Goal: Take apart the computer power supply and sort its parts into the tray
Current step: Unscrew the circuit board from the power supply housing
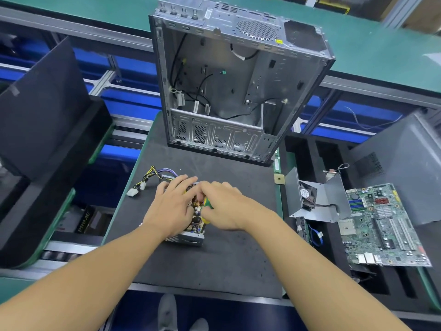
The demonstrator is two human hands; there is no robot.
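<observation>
The opened power supply (189, 237) lies on the black mat (214, 263), with its circuit board showing between my hands. Its yellow, purple and black cable bundle (155, 174) trails off to the left. My left hand (171, 206) rests on top of the unit with its fingers spread fairly straight. My right hand (226, 206) is curled over the unit's right side and grips a green and yellow tool handle (208, 203). The tool's tip is hidden. The supply's grey metal cover with fan (317, 199) lies in the black foam tray (298, 149) on the right.
An emptied computer case (226, 91) stands open at the far end of the mat. A green motherboard (381, 223) lies on the tray at the right, beside a grey side panel (405, 168). A dark panel (43, 103) leans at the left.
</observation>
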